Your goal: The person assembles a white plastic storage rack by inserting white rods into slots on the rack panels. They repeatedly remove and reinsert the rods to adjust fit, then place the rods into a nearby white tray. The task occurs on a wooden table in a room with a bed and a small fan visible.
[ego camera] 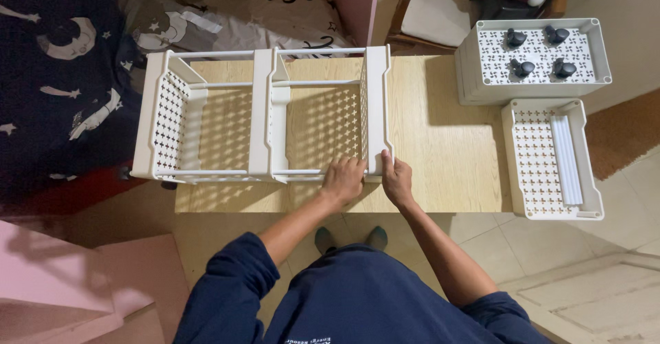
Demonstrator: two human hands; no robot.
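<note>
Presently, the white rack frame (265, 114) lies on its side across the desk (440, 145). Left hand (344, 179) fingers curl closed over its near rail; right hand (397, 179) braces the end panel, apparently steadying it.

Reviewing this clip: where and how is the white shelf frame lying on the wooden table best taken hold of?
Probably by the solid end panel of the shelf frame, from the person's near side, where the left hand and right hand already rest. The frame lies on its side on the table; its thin rods look less sturdy than that flat panel's edge.
</note>
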